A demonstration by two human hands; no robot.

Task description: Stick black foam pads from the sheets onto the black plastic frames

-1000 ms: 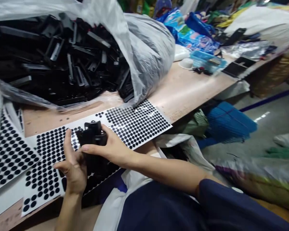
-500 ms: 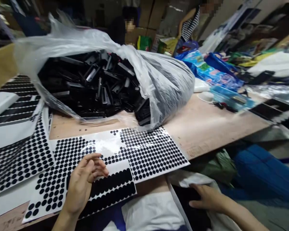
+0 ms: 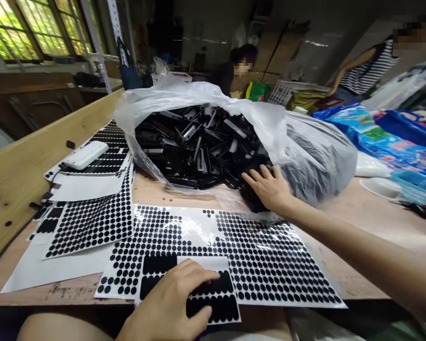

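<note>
My left hand (image 3: 173,298) rests over a small sheet of black round stickers (image 3: 216,305) at the table's front edge. Its thumb and forefinger are apart with nothing visible between them; the other fingers are partly hidden. Under that lies a larger sheet of black dot stickers (image 3: 270,265), with bare patches in its backing. My right hand (image 3: 270,189) reaches to the mouth of a clear plastic bag (image 3: 315,151), fingers spread over dark pieces there. Many black plastic parts (image 3: 199,147) fill the bag. Whether the right fingers grip one cannot be made out.
More dot sheets (image 3: 92,218) lie stacked at the left, with a white rectangular device (image 3: 87,155) on top. A wooden board (image 3: 57,128) edges the table's left side. At the right are a white round dish (image 3: 380,188) and a blue tray (image 3: 419,187). Two people are beyond.
My right hand has moved from below the table's right edge up to the bag's mouth. My left hand has turned palm down onto the small sticker sheet. The view has swung left.
</note>
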